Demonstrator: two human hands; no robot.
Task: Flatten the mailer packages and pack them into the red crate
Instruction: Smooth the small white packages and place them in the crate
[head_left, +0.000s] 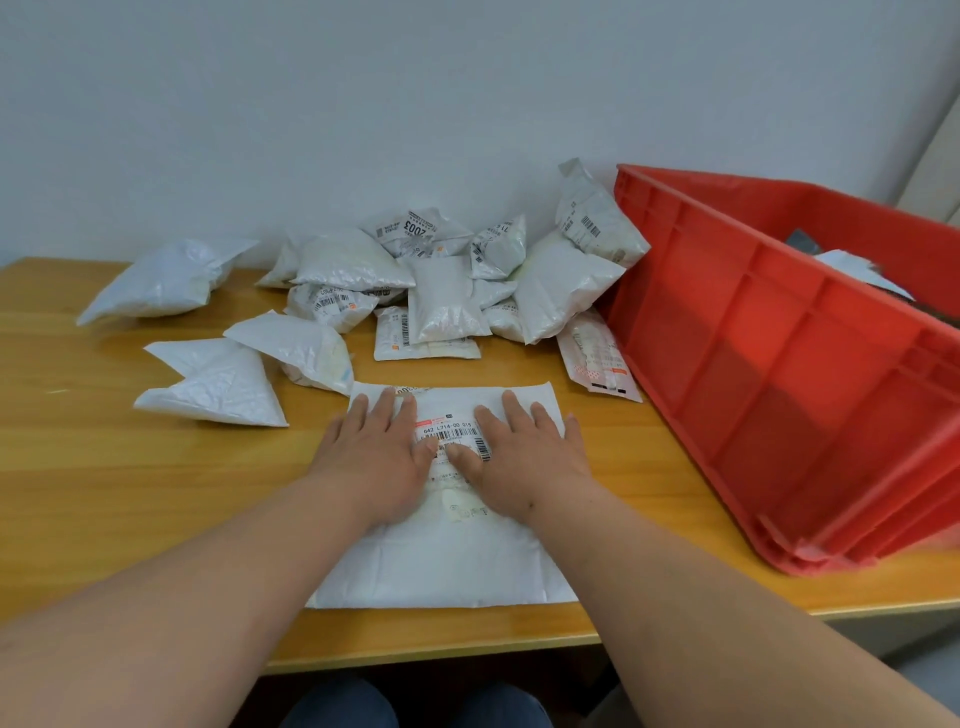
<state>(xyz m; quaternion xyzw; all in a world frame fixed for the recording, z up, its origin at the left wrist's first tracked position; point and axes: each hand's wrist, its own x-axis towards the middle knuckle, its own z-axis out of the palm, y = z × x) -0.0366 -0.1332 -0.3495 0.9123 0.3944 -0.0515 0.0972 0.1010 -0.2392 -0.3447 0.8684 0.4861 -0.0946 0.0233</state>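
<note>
Under both palms, the white mailer (441, 551) lies on the tabletop (130, 499), left hand (376, 452) and right hand (524, 457) spread flat, pressing. It looks soft and light (probably slippery); its edges should offer the easiest hold. Beyond the fingers sit puffy mailers (447, 280); right, the red crate (779, 353).

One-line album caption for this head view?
Both hands press a white mailer flat beside the red crate.

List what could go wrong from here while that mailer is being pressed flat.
The flattened mailer has its near edge close to the table's front edge, so it may slide off under both palms, left hand and right hand. The red crate overhangs the table corner and might tip when loaded.
</note>
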